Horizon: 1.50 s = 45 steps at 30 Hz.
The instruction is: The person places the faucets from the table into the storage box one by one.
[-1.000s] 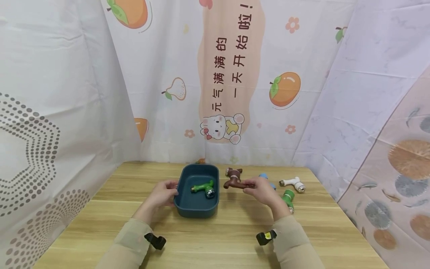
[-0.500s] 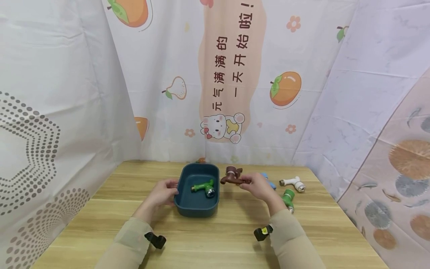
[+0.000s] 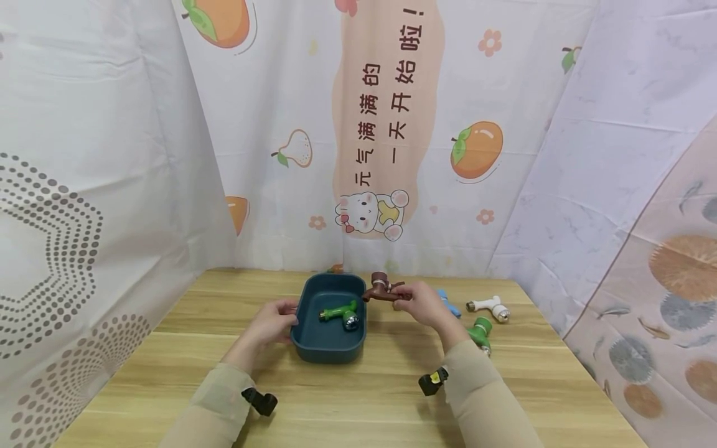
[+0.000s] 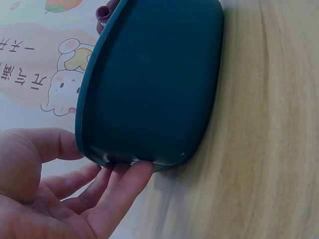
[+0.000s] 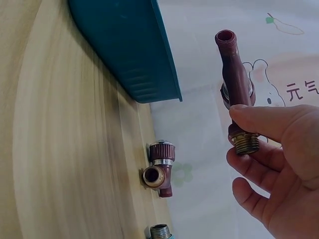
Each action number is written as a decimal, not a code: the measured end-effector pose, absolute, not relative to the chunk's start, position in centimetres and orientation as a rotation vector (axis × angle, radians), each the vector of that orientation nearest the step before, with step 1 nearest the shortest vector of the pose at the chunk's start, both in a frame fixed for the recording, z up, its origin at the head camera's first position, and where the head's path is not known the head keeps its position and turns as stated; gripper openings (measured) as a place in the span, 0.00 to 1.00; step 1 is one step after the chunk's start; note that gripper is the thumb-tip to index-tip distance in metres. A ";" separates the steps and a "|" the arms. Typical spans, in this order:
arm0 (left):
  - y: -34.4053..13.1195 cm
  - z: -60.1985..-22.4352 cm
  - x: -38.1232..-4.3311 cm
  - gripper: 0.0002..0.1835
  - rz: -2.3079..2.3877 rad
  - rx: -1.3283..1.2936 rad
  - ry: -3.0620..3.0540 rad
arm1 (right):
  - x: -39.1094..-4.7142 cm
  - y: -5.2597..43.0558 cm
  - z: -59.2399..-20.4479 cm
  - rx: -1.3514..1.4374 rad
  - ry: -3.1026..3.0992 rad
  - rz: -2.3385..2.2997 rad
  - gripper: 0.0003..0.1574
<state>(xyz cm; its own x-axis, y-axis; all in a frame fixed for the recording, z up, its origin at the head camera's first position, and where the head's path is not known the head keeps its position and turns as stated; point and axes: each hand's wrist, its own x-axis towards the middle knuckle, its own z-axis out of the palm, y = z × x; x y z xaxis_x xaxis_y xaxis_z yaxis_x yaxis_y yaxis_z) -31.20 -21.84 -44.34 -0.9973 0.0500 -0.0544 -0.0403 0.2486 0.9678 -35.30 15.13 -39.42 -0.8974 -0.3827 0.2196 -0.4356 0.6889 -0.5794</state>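
Note:
A dark red tap (image 3: 382, 294) is in my right hand (image 3: 422, 303), thumb and fingers pinching it near its brass threaded end. In the right wrist view the tap (image 5: 237, 84) is raised above the table, its spout opening turned up. It overlaps the right rim of a dark teal bin (image 3: 329, 356) in the head view. Inside the bin lies a green tap (image 3: 338, 313) with a chrome knob. My left hand (image 3: 274, 321) grips the bin's left side; in the left wrist view the thumb is at the rim and the fingertips (image 4: 142, 172) press the outer wall.
A second dark red tap (image 5: 162, 169) lies on the table beyond the bin. To the right are a blue tap (image 3: 450, 305), a white tap (image 3: 489, 307) and another green tap (image 3: 480, 333). A printed curtain (image 3: 263, 205) hangs behind the wooden table (image 3: 347, 404).
My right hand has lifted the dark red tap and carried it left toward the bin, tilting it upward. The blue tap shows more. My left hand and the bin have stayed put.

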 end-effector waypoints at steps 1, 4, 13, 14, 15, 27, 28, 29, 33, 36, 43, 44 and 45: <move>-21.8 -44.3 -31.2 0.26 1.881 0.008 2.419 | -35.4 15.0 -39.3 0.685 -2.814 0.989 0.15; -21.9 -44.4 -31.3 0.27 1.881 0.003 2.416 | -35.6 14.7 -39.1 0.686 -2.812 0.974 0.18; -22.0 -44.5 -31.6 0.26 1.884 -0.011 2.425 | -36.4 13.6 -38.1 0.751 -2.785 0.977 0.10; -22.0 -44.5 -31.6 0.26 1.884 -0.011 2.427 | -36.4 13.4 -38.0 0.760 -2.780 0.975 0.10; -22.0 -44.5 -31.6 0.26 1.883 -0.010 2.429 | -36.5 13.3 -38.0 0.767 -2.774 0.968 0.10; -22.0 -44.4 -31.4 0.26 1.863 -0.021 2.444 | -37.5 11.4 -37.4 0.732 -2.806 0.979 0.16; -22.0 -44.4 -31.3 0.26 1.864 -0.021 2.444 | -37.5 11.2 -37.4 0.734 -2.808 0.975 0.16; -22.0 -44.4 -31.3 0.26 1.864 -0.022 2.445 | -37.6 11.1 -37.3 0.735 -2.810 0.966 0.16; -21.9 -44.4 -31.2 0.26 1.870 -0.021 2.442 | -37.8 10.6 -37.3 0.761 -2.799 0.902 0.13; -21.9 -44.5 -31.2 0.25 1.872 -0.019 2.439 | -38.1 10.2 -37.3 0.773 -2.802 0.879 0.12; -21.8 -44.4 -31.2 0.26 1.877 -0.014 2.437 | -38.8 9.2 -37.8 0.774 -2.810 0.906 0.12; -21.8 -44.4 -31.2 0.26 1.879 -0.016 2.437 | -38.8 9.1 -37.9 0.773 -2.811 0.905 0.12; -21.8 -44.4 -31.2 0.26 1.878 -0.015 2.439 | -38.9 8.9 -38.0 0.769 -2.814 0.910 0.12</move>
<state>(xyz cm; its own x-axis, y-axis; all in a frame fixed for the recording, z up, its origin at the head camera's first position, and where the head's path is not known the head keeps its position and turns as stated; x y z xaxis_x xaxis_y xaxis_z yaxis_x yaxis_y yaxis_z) -31.20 -21.75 -44.36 -0.9979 0.0307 -0.0562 -0.0465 0.2566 0.9654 -38.88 8.92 -37.98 -0.8699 -0.4371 0.2287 -0.4882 0.6964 -0.5260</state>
